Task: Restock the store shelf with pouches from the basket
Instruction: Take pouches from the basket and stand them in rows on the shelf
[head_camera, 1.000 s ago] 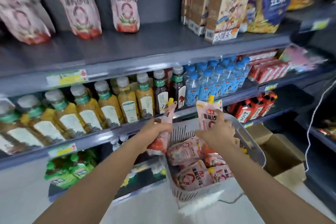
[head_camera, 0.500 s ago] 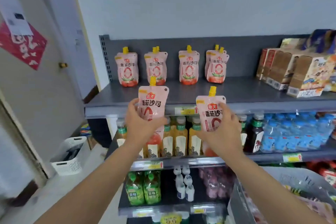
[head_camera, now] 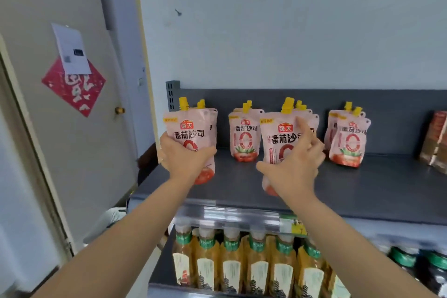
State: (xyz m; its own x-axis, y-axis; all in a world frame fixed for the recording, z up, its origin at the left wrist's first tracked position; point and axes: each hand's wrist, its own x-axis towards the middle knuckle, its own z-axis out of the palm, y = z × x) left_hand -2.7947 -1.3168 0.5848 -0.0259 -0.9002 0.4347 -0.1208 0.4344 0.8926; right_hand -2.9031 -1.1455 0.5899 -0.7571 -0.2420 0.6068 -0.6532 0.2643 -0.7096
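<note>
Pouches: two, pink with yellow spouts, held upright above the front of the top shelf [head_camera: 362, 191]; the left pouch [head_camera: 191, 132] is at its left end, the right pouch [head_camera: 278, 139] nearer the middle.
Left hand [head_camera: 186, 161]: fingers and thumb wrapped round the lower half of its pouch.
Right hand [head_camera: 296, 172]: grips the other pouch low down, forefinger stretched up its face.
Step in hand: probably setting both down ahead of the standing pouches [head_camera: 244, 139] at the back. They are best lowered flat on their bases, labels forward, in line with the rows and nudged back so the soft packs do not slump.
Surface: smooth dark grey metal, with brown boxes [head_camera: 435, 140] at the right edge and bottles [head_camera: 232, 264] on the tier below.
Room: pale wall; a door [head_camera: 72, 152] at left bears a red paper square [head_camera: 75, 94].
Basket: out of view.
</note>
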